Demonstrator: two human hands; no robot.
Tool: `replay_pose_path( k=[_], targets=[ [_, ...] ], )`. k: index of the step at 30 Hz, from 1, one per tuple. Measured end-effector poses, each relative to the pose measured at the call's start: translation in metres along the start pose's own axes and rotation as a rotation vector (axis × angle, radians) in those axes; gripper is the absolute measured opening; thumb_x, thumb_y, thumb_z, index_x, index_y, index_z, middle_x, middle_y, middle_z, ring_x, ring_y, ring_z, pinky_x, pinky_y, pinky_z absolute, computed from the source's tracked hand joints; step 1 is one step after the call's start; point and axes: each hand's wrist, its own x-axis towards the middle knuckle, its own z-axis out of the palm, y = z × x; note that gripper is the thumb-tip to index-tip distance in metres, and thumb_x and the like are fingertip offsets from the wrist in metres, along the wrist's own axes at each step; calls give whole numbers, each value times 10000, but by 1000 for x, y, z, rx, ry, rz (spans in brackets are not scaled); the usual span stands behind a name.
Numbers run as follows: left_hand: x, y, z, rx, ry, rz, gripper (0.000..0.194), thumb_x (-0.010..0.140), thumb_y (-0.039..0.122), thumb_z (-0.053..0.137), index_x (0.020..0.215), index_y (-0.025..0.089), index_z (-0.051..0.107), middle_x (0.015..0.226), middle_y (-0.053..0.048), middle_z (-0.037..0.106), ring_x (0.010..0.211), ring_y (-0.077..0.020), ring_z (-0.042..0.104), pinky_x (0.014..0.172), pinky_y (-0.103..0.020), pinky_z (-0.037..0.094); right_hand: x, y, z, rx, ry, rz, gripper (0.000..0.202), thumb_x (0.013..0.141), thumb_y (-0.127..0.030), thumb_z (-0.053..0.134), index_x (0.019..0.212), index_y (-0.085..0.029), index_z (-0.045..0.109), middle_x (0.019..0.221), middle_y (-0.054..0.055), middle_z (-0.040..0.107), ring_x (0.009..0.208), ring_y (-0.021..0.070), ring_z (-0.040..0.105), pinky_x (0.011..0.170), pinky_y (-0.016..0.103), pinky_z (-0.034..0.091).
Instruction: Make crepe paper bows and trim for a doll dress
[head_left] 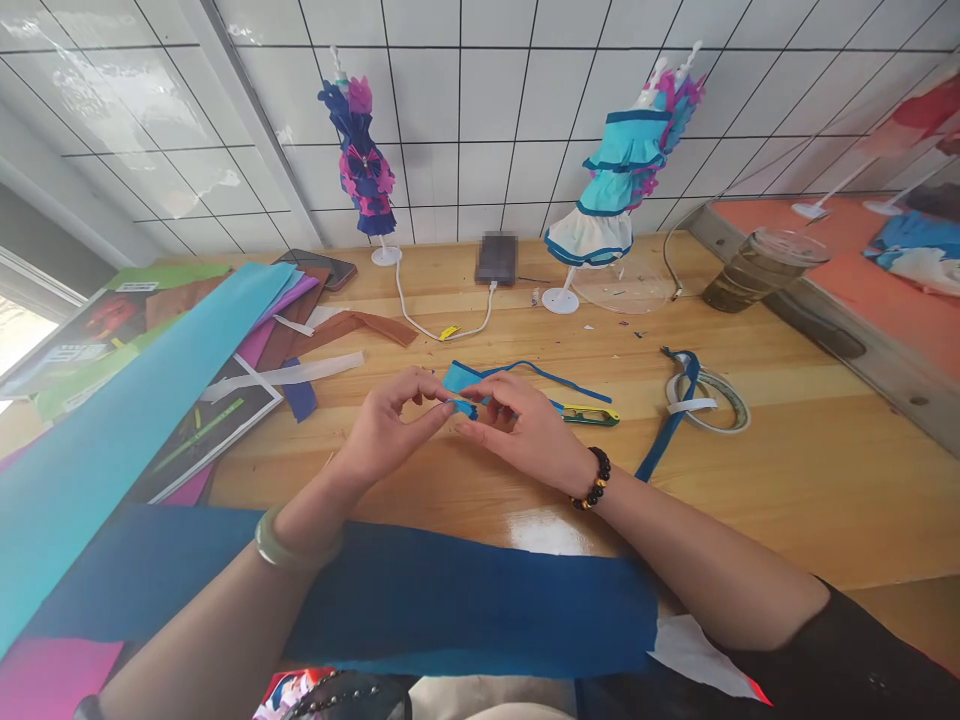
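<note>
Above the middle of the table, a small piece of blue paper (pixel 463 408) is pinched between the fingertips of both hands. My left hand (pixel 401 420) holds its left end, thumb and index finger closed. On its other side, my right hand (pixel 529 430) has its fingers closed on it, partly hiding it. Just behind the fingers lie a light blue paper piece (pixel 460 375) with a dark edge and a thin dark blue strip (pixel 559 375). A yellow-green utility knife (pixel 592 415) rests beside my right hand. Under my forearms stretches a wide dark blue paper sheet (pixel 465 600).
At right, a tape roll (pixel 739 408) has a dark blue strip (pixel 660 440) by it. Two dressed doll stands (pixel 375 180), (pixel 611 190) face the tiled wall. A phone-like device (pixel 497 260) with a cable and a lidded cup (pixel 757 275) stand behind. Papers and magazines (pixel 210 430) pile up left.
</note>
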Motion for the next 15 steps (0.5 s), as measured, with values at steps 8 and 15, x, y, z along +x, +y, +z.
replay_pose_path(
  k=[8, 15],
  targets=[
    [1, -6, 1, -69, 3, 53, 78, 754, 280, 619, 797, 225, 655, 810, -31, 620, 808, -158, 573, 720, -317, 463, 1, 4, -8, -125, 24, -167, 166, 880, -245, 452, 892, -181, 605, 827, 52, 613, 742, 143, 533, 659, 266, 423],
    [1, -3, -3, 42, 1, 6, 149, 736, 290, 637, 857, 207, 665, 873, -52, 635, 836, -168, 564, 721, -295, 444, 1, 10, -9, -343, 30, -310, 165, 890, -215, 416, 919, -174, 573, 808, 60, 644, 732, 162, 561, 673, 289, 413]
  ],
)
